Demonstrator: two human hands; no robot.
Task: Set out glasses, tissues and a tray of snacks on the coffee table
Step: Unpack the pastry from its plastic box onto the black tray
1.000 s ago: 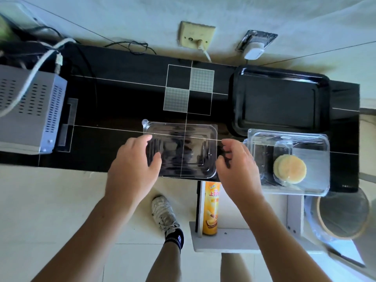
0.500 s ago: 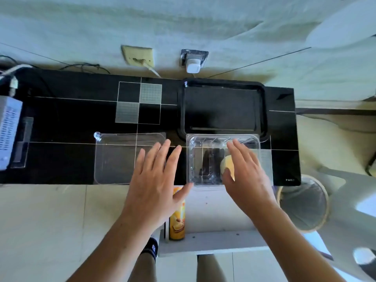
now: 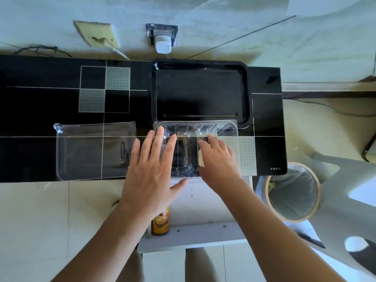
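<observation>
An open clear plastic snack container (image 3: 227, 131) sits on the black coffee table (image 3: 40, 119), just in front of the black tray (image 3: 200, 92). My left hand (image 3: 152, 169) lies flat with straight fingers on the container's left edge. My right hand (image 3: 217, 159) reaches inside it, fingers curled over a pale round pastry (image 3: 201, 160), which is mostly hidden beneath the hand. The container's clear lid (image 3: 91, 151) lies flat on the table to the left, apart from both hands.
A yellow can of crisps (image 3: 160, 220) stands on a white shelf (image 3: 193, 233) below the table's front edge. A lined waste bin (image 3: 293, 192) is on the floor at the right, beside a white chair (image 3: 345, 180). A charger (image 3: 162, 44) is plugged into the wall.
Both hands set the lid down at the left and let go. My left hand moved right onto the container's edge, and my right hand went into the container over the pastry.
</observation>
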